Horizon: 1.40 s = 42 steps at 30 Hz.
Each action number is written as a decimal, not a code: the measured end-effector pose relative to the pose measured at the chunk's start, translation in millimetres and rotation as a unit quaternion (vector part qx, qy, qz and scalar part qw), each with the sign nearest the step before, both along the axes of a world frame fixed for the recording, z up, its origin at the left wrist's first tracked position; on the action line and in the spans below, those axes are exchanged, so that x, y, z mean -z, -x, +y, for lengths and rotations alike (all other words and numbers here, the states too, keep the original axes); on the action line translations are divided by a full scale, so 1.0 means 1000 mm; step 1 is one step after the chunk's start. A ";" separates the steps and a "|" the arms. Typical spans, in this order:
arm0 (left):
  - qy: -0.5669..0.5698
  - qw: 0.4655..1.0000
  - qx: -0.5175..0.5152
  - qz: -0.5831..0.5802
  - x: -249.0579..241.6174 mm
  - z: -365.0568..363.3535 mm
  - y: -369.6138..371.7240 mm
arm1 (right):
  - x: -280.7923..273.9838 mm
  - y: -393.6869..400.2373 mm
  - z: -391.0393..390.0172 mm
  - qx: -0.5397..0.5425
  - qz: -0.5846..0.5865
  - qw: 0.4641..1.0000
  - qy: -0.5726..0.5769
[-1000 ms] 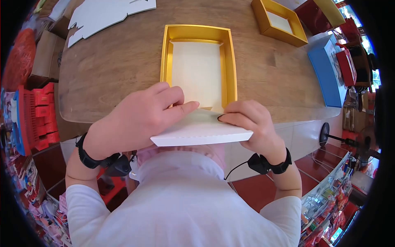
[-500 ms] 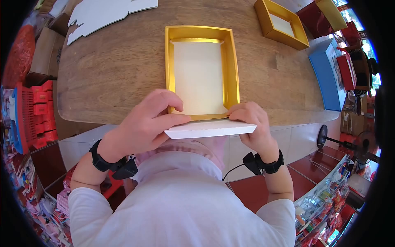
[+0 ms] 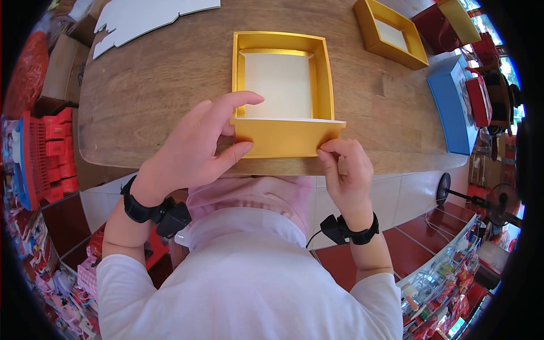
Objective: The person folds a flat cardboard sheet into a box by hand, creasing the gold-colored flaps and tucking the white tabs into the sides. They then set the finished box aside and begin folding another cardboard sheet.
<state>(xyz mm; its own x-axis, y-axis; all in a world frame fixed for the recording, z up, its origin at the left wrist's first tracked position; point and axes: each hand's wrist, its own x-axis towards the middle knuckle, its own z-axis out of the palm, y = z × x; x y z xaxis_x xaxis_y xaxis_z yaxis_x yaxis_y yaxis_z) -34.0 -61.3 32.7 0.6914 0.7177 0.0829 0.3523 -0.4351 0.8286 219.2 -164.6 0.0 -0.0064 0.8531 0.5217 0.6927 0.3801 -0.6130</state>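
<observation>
Gold tray (image 3: 281,42) with a white floor, lying on the wooden table (image 3: 158,85) near its front edge. The near wall, a gold flap (image 3: 283,137), stands raised. Left hand (image 3: 195,147): grip pinching the flap's left end, thumb on the outer face, forefinger reaching over the tray's left wall. Right hand (image 3: 347,173): fingertips pinching the flap's lower right corner. A second, smaller gold tray (image 3: 390,31) sits at the far right, well apart; white card sheets (image 3: 144,17) lie at the far left; a blue box (image 3: 453,102) rests at the table's right edge.
</observation>
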 end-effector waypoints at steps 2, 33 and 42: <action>-0.029 0.999 0.018 -0.011 -0.003 0.001 -0.005 | -0.003 0.003 -0.002 0.023 -0.006 1.000 -0.010; -0.398 0.898 0.026 0.184 0.000 -0.021 -0.020 | -0.021 -0.006 0.009 -0.031 -0.263 0.964 -0.014; -0.418 0.850 0.105 0.302 -0.019 -0.011 -0.030 | -0.035 0.000 0.012 -0.059 -0.325 0.942 0.059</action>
<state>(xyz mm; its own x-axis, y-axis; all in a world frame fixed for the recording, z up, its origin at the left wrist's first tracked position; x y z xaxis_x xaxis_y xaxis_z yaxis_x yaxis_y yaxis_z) -4.5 -72.5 51.7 0.8945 0.4385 0.0870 0.4459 -0.8888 -0.1055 219.4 -152.8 34.8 -0.3895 0.8783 0.2771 0.8937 0.4332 -0.1166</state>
